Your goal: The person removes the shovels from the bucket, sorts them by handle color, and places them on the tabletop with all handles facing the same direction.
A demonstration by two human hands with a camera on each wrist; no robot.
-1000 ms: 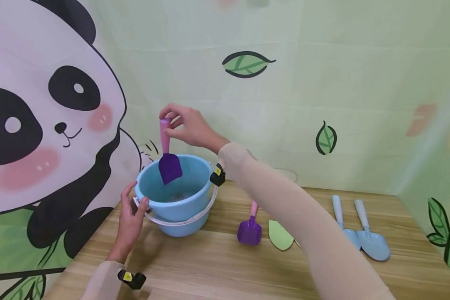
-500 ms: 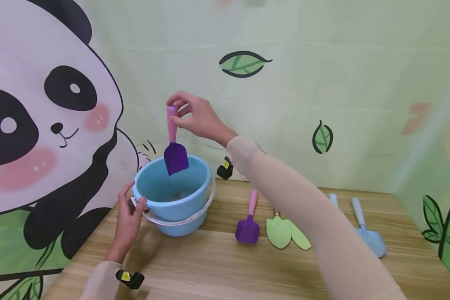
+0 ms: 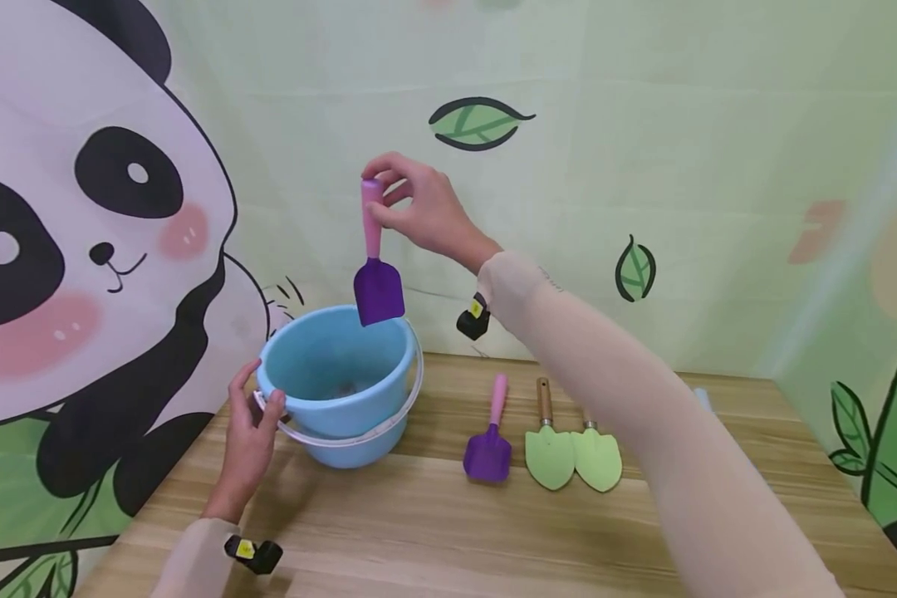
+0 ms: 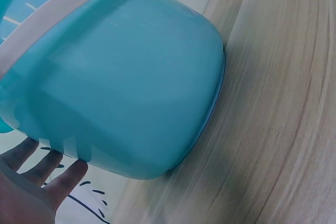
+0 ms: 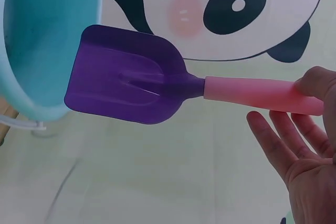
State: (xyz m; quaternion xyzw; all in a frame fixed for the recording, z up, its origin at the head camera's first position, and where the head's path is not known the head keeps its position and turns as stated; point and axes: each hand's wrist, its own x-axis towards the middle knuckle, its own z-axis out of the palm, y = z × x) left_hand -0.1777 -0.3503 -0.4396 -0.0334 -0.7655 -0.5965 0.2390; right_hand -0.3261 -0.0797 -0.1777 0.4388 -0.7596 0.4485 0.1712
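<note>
In the head view my right hand (image 3: 429, 208) pinches the top of the pink handle of a purple toy shovel (image 3: 379, 292). The shovel hangs blade down, over the far right rim of a light blue bucket (image 3: 355, 422). Seen from the right wrist, thumb and fingertips hold the handle end of the shovel (image 5: 126, 77), its blade near the bucket's rim (image 5: 52, 111). My left hand (image 3: 250, 440) touches the bucket's left side near the rim. In the left wrist view its straight fingers (image 4: 65, 182) lie against the bucket's outer wall (image 4: 131, 82).
On the wooden table (image 3: 419, 540) lie a second purple shovel (image 3: 487, 455) and two green trowels (image 3: 549, 459) with wooden handles. A light blue handle (image 3: 703, 399) shows behind my right sleeve. The bucket's white carrying handle (image 3: 374, 432) hangs down. A printed cloth backdrop (image 3: 329, 124) stands behind.
My right hand has lifted the purple shovel up and to the right, out of the bucket's mouth. The left hand stays at the bucket. My right sleeve now covers the light blue shovels more.
</note>
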